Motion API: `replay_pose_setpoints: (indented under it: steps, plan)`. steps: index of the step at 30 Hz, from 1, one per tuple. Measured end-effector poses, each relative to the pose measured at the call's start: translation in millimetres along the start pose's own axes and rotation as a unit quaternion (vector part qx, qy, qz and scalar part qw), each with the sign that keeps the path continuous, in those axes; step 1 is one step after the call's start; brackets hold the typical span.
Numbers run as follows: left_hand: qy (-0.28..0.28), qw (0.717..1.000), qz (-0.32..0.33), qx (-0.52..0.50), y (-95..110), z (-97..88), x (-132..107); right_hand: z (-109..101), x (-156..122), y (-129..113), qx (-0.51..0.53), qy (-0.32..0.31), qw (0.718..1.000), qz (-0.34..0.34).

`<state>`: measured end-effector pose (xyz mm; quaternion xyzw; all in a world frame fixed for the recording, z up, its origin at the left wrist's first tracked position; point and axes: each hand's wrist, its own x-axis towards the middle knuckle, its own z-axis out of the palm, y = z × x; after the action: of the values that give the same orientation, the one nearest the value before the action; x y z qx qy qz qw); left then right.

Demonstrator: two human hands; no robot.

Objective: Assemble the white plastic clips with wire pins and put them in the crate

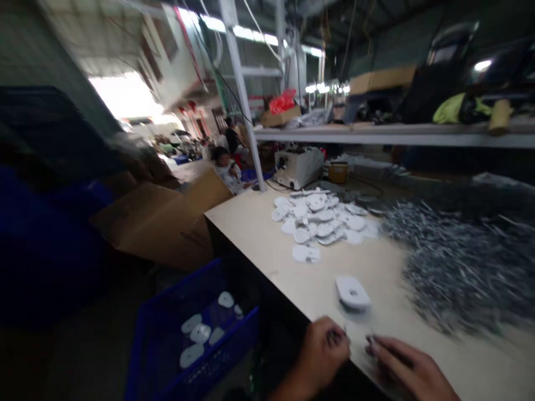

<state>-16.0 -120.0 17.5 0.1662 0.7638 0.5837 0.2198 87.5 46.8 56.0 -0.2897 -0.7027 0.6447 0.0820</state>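
Note:
My left hand (pixel 324 353) is closed at the table's front edge, fingers curled in; something small and dark shows in it, too blurred to name. To its right, my right hand (pixel 412 367) pinches a small dark metal piece (pixel 370 342) between thumb and fingertips. Just beyond both hands lies a white rounded plate (pixel 353 292) with a hole in its middle, apparently stacked on another. Farther back is a heap of similar white plates (pixel 320 217). A large pile of thin grey metal pins or screws (pixel 472 256) spreads beside my right hand.
A blue crate (pixel 142 340) with several white plates stands below the table's left edge, near a cardboard box (pixel 163 223). At the back are a pale machine (pixel 298 167), a metal post (pixel 246 94) and a loaded shelf (pixel 393 135). A person (pixel 228 167) sits farther off.

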Motion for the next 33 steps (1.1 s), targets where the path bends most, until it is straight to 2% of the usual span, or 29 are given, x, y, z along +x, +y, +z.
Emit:
replay_pose_setpoints:
  steps: [1, 6, 13, 21, 33]
  plan:
    - [-0.009, 1.000, 0.020, -0.001, 4, -0.2, -5, -3, -2, -2, -0.009, -0.036, 0.999, 0.003]
    - [-0.026, 0.998, 0.055, 0.028, 8, -1.6, -1, -7, 2, 3, 0.006, -0.069, 0.998, 0.015]
    - [-0.032, 0.993, 0.081, 0.079, 2, 4.7, 13, -10, 20, 26, -0.009, -0.051, 0.999, -0.002]
    - [-0.026, 0.990, 0.090, 0.101, 5, 7.1, 35, -9, 44, 24, 0.006, -0.056, 0.998, -0.004]
    - [-0.039, 0.989, 0.082, 0.116, 5, 7.9, 43, -7, 47, 29, 0.008, -0.016, 1.000, 0.010]
